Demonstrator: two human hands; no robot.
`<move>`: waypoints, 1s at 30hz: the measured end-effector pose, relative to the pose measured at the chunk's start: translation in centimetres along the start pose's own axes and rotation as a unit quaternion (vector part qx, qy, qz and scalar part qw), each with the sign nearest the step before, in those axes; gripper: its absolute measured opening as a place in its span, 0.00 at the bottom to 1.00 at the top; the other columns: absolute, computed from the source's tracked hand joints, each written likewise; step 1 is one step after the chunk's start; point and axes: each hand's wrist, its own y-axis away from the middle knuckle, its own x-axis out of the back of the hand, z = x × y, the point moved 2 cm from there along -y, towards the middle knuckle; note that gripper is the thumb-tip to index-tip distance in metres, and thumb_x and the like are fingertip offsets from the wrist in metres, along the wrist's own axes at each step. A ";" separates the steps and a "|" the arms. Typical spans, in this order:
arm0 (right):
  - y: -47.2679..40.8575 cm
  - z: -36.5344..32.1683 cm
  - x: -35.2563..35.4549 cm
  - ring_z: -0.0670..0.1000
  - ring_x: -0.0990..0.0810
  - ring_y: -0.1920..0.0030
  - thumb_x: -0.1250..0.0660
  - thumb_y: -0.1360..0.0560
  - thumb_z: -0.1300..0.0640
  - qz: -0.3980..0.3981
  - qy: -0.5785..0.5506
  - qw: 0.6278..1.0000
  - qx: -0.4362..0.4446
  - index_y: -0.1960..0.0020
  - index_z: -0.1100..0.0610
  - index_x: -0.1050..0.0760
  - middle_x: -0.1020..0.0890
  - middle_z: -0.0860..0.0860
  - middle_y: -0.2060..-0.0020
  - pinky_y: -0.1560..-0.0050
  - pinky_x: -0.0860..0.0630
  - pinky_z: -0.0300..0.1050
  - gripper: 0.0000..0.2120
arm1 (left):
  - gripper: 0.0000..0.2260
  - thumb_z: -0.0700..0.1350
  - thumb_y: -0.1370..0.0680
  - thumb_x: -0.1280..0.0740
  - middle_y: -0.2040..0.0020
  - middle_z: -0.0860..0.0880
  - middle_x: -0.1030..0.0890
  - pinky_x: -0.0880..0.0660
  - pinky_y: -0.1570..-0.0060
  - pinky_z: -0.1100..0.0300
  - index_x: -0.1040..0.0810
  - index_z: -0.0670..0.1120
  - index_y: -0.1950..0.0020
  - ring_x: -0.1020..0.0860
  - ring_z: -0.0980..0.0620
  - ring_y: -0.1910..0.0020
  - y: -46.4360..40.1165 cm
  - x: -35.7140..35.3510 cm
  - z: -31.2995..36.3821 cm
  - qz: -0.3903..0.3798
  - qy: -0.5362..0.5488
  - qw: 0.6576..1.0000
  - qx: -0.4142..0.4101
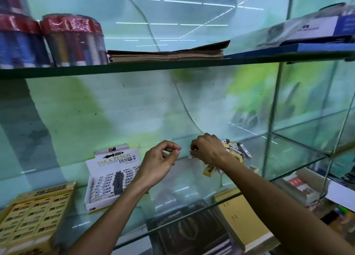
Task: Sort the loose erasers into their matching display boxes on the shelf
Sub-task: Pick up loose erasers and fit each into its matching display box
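Head view: two bare hands work a glass shelf (278, 170) in a stationery display. Right hand (208, 149) reaches into the pile of loose erasers (237, 151) near the shelf's rear edge, R of centre; fingertips are pinched on a small white eraser (192, 156) at the pile's L side, low over or on the glass, cannot tell which. Left hand (160, 161) hangs just beside it, thumb and fingers curled but apart, holding nothing visible. A yellow eraser (209, 169) lies on the glass below the right wrist, w/ more strewn toward the front edge.

Targets: the white "Ink & Pencil Eraser" box (107, 179) sits toward the shelf's L side, rows partly filled; the yellow display box (34, 214) is at the front-L corner, near full.

Handling, as a judgement: erasers look light, small, firm w/ slight give, sleeved in paper; not fragile. Rubber ends should grip well, sleeves may slip, so pinch across the long sides, thumb vs. forefinger. Pile is loose, so neighbours could slide on the slick glass and drop off the front edge.
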 end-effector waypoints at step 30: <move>5.3 -5.0 3.9 0.55 0.15 0.54 0.35 0.23 0.67 -0.095 -0.826 0.549 -0.081 0.52 0.64 0.24 0.18 0.62 0.55 0.55 0.19 0.40 0.02 | 0.05 0.40 0.22 0.31 0.54 0.54 0.18 0.24 0.59 0.61 0.23 0.48 0.48 0.20 0.53 0.62 2.2 3.8 0.4 0.071 0.061 0.991 -0.097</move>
